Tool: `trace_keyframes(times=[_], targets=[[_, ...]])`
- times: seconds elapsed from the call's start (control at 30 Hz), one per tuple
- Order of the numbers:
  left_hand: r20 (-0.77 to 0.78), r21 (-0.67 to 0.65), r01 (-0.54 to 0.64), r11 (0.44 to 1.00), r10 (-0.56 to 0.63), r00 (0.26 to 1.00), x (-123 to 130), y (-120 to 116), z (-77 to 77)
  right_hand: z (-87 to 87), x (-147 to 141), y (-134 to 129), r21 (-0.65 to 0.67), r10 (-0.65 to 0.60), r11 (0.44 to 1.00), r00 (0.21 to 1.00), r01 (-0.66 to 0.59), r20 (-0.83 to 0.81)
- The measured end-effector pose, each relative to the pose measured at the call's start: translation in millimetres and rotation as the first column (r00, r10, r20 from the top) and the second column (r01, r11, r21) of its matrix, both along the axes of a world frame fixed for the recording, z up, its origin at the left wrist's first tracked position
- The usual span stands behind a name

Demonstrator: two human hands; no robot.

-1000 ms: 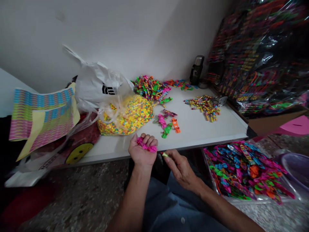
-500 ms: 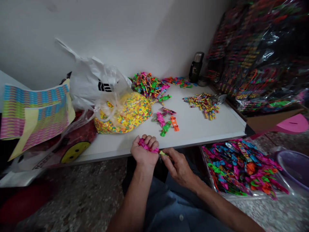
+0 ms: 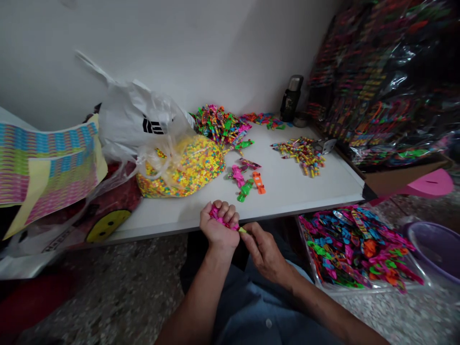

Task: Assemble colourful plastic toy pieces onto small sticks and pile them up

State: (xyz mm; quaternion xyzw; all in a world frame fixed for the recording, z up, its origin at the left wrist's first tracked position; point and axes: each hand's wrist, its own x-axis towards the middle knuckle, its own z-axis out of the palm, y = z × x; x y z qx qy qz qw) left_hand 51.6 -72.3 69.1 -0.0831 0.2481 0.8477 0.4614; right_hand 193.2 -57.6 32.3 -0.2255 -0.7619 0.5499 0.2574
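The left hand point(image 3: 218, 229) wraps tightly around a pink plastic toy point(image 3: 220, 215); the right hand point(image 3: 265, 251) narrowly pinches a lime tip point(image 3: 243, 230) (more toys point(image 3: 246, 184) lie at twelve o'clock).

On the counter point(image 3: 287, 191), a clear bag of small pieces point(image 3: 183, 167) lay at the left, before a carrier bag point(image 3: 132, 115), with a heap of toys point(image 3: 219, 124) to its right and a flask point(image 3: 290, 98) further back. Printed sheets point(image 3: 46, 167) stood left of the counter; a tray of toys point(image 3: 355, 249) sat on the floor point(image 3: 108, 297) to the right, beside a basin point(image 3: 436, 249).
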Motion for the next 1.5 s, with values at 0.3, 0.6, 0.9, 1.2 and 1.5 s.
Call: trace_keyframes(times=[0.3, 0.6, 0.9, 1.2, 1.5], targets=[[0.039, -0.028, -0.02, 0.999, 0.021, 0.999, -2, 9, -0.5, -6.6, -11, 0, -0.069, -0.042, 0.997, 0.998, 0.039, -0.039], [-0.393, -0.056, 0.011, 0.998, -0.032, 0.919, -66, 44, -13.6, 24.9, -103, 112, 0.103, -0.267, 0.955, 0.956, 0.279, -0.121], [-0.607, -0.201, -0.125, 0.971, -0.023, 0.795, -73, 43, -62.9, 50.0, -139, 248, 0.741, -0.453, 0.633, 0.883, 0.222, 0.123], [-0.833, -0.534, -0.258, 0.805, -0.448, 0.324, -53, 55, -53.8, 4.9, 15, 308, 0.825, -0.618, 0.549, 0.602, -0.131, 0.507], [-0.519, -0.651, -0.516, 0.557, -0.823, -0.233, -36, 65, -36.8, 0.4, 4, 276, 0.798, -0.586, 0.582, 0.761, 0.155, 0.279]])
